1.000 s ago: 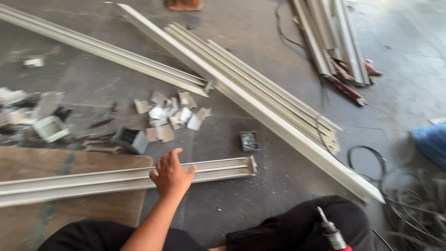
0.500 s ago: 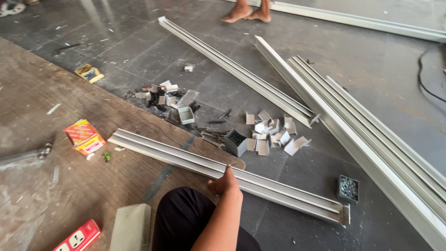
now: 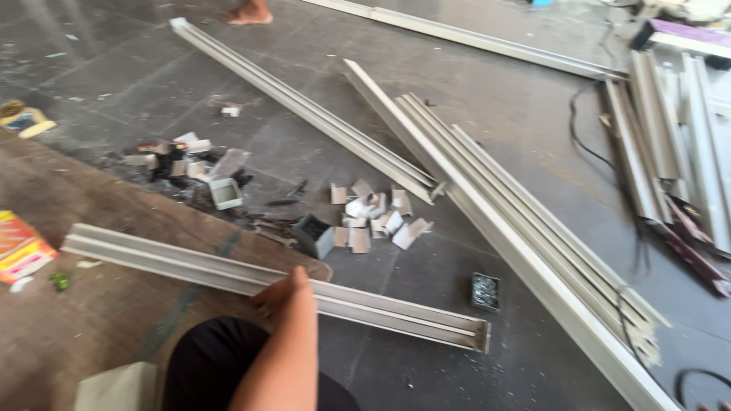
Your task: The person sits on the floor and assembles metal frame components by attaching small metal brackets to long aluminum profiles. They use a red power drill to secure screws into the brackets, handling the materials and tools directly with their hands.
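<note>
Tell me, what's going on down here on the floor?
A person sits on the floor with one hand resting on a long pale metal rail that lies partly on a brown mat. Small cut metal pieces and more long rails lie on the grey floor beyond. Which hand it is cannot be told.

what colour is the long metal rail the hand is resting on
Pale cream-grey, seen in the head view: the long ridged metal rail under the left hand.

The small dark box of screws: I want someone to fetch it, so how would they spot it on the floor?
Start from the long pale metal rail under the person's hand and follow it to its far right end. Just above that end, on bare grey floor, sits the small dark box of screws, alone, square, open-topped and glinting, unlike the pale bent offcuts scattered farther left.
</note>
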